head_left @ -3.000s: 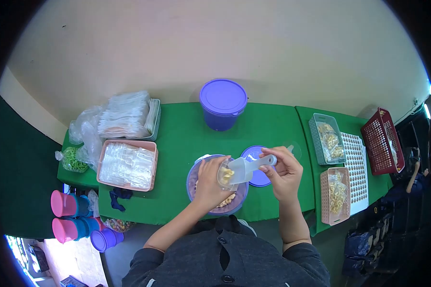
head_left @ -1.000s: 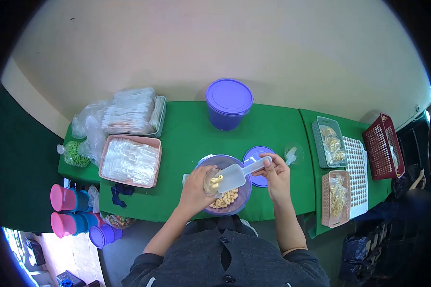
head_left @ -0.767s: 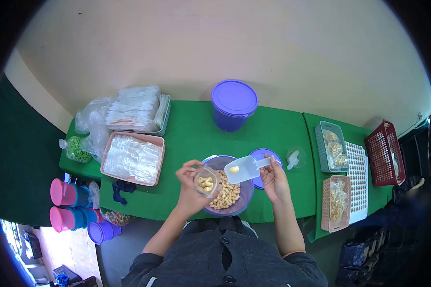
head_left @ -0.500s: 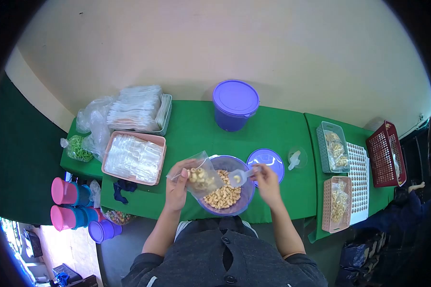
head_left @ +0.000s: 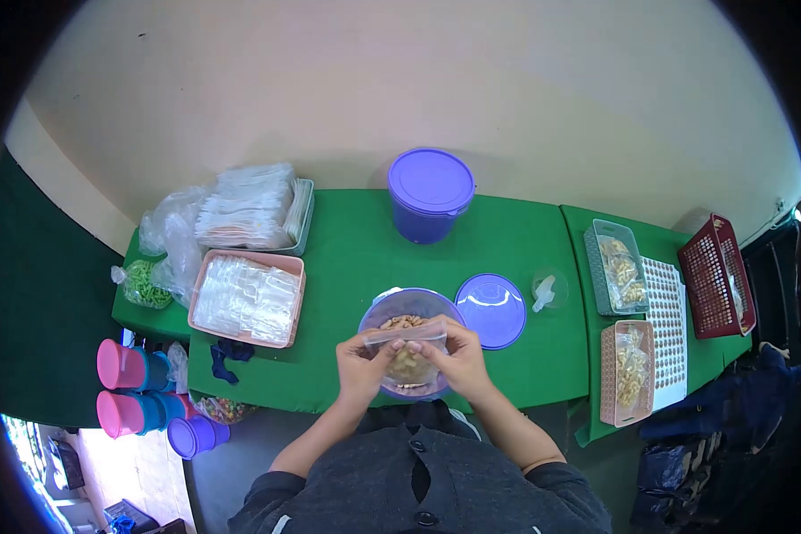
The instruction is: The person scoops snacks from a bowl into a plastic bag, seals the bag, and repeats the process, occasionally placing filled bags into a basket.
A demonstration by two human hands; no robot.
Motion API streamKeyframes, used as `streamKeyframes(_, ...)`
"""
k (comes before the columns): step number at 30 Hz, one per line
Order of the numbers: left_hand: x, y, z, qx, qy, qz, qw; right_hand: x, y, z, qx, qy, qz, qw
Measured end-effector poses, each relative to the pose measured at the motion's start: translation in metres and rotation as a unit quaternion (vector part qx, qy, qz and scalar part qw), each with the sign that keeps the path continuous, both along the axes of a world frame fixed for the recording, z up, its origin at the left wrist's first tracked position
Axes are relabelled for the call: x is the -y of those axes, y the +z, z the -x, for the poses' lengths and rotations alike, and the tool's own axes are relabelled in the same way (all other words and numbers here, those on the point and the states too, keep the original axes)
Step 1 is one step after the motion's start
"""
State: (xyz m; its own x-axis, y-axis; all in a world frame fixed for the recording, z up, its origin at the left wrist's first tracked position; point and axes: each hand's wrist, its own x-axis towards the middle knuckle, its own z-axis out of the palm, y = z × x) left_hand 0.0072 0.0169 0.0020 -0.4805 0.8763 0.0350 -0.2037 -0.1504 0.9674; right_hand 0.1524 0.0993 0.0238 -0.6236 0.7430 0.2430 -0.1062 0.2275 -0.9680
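Over an open purple tub (head_left: 374, 311) of beige curved snack pieces (head_left: 406, 322), I hold a clear plastic bag (head_left: 411, 367) partly filled with the same snack. My left hand (head_left: 365, 363) pinches the left side of the bag's upper edge. On the other side, my right hand (head_left: 461, 356) pinches the edge too, thumbs close together. The bag and hands hide much of the tub's contents. The small scoop seen in my right hand earlier is out of sight. A round purple lid (head_left: 491, 311) lies right of the tub.
A pink basket of clear bags (head_left: 301, 307) stands left, before a stack of packets (head_left: 249, 209). Behind is a closed purple tub (head_left: 429, 200). A white scoop (head_left: 545, 292) rests on a clear dish. Rightward are filled-bag baskets (head_left: 607, 414), a sticker sheet (head_left: 667, 329) and a red basket (head_left: 707, 285).
My right hand has let go of the scoop and moved left to the bag. The bag has shifted right and now hangs over the tub's middle, gripped by both hands.
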Motion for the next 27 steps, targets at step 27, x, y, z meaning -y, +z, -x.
streamKeyframes(27, -0.015, 0.002, -0.01, -0.261, -0.159, -0.051, 0.951, 0.018, -0.009, -0.057, 0.019, -0.126, 0.001, 0.992)
